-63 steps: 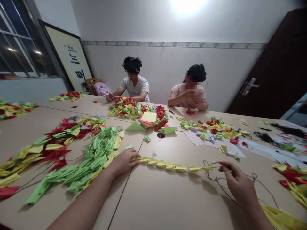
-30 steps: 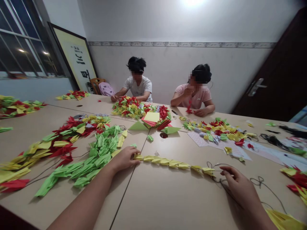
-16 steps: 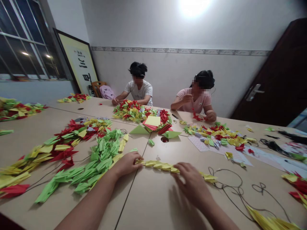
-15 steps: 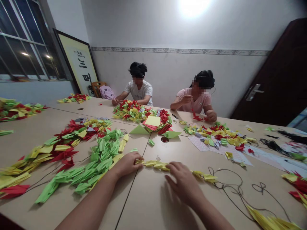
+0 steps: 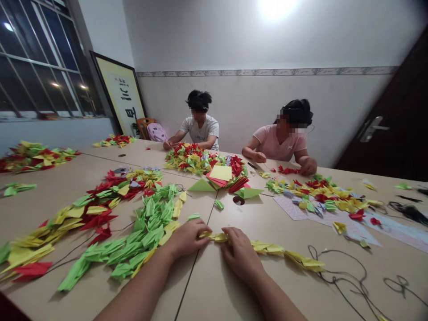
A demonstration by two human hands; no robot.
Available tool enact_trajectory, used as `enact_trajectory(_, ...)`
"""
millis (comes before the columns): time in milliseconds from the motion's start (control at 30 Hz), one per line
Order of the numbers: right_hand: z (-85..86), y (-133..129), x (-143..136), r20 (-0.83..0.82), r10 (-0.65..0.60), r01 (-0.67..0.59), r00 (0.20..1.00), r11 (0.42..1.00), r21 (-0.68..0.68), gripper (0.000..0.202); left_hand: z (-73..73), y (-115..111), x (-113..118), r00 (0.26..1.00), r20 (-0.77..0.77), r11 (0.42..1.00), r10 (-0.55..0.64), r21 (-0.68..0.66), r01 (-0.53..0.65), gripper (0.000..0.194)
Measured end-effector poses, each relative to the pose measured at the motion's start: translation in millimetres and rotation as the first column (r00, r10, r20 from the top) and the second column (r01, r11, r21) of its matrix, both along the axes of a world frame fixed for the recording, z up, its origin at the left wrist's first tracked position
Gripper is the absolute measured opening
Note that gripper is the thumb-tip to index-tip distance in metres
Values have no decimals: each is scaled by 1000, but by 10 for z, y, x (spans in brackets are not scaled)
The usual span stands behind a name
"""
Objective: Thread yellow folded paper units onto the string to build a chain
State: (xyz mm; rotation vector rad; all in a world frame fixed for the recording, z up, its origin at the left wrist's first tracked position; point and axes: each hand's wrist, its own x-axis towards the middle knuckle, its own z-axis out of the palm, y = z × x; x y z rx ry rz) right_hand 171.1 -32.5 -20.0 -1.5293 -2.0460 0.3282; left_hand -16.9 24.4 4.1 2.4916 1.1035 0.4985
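Note:
A strand of folded yellow paper pieces, threaded one behind another, runs across the table in front of me. My left hand pinches its left part, fingertips bent over the paper. Close beside it, my right hand has its fingers and thumb around the same strand, with a short yellow stretch showing between the hands. To the right the strand trails off towards a dark cord lying in loose loops. Left of my left hand lies a thick bunch of folded green paper pieces, with yellow ones along its edge.
Red and yellow folded strands lie at left. A mixed pile stands mid-table, behind square paper sheets and a round table hole. Another pile rests on printed sheets at right. Two people sit opposite, one handling a red strand.
My right hand has come nearer to my left along the yellow strand, and its fingers have closed in. The view has turned slightly left. The person at right has lowered a raised hand.

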Motion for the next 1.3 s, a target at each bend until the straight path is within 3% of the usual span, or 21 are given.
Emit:
enact_trajectory(133,51,29,-35,-7,-39,40,999,995,90,30,-2,-1,-12,1000,5,1000,-1,11,1,22)
enact_trajectory(233,186,44,77,17,-70,66,997,983,169,28,-5,9,-23,1000,3,1000,15,26,-15,21)
enact_trajectory(300,306,37,277,59,-79,70,995,988,137,26,-9,23,-24,999,4,999,32,39,-32,21)
enact_trajectory(400,424,-58,723,83,-131,135,988,990,-46,33,-14,48,-20,998,0,995,70,69,-70,21)
enact_trajectory(533,349,-365,1304,167,-252,284,953,936,-207,54,-3,60,-20,989,-25,978,147,155,-142,22)
enact_trajectory(700,135,-668,1765,202,-339,380,919,898,-220,60,57,-60,104,980,27,946,198,257,-198,32)
enact_trajectory(833,38,-648,1976,281,-330,392,901,898,-201,37,81,-272,538,995,53,971,81,219,-91,33)
enact_trajectory(933,-5,-587,2015,278,-334,387,901,908,-161,19,54,-408,1050,993,30,976,-111,190,104,39)
enact_trajectory(1000,-13,-565,1990,274,-333,382,902,912,-147,15,15,-464,1420,984,21,971,-176,167,170,41)
enact_trajectory(1167,30,-577,1895,251,-337,375,908,919,-124,15,-130,-529,2121,983,28,971,-180,163,173,42)
enact_trajectory(1300,61,-595,1899,181,-370,394,911,911,-122,14,-229,-513,2244,986,60,982,-156,114,148,21)
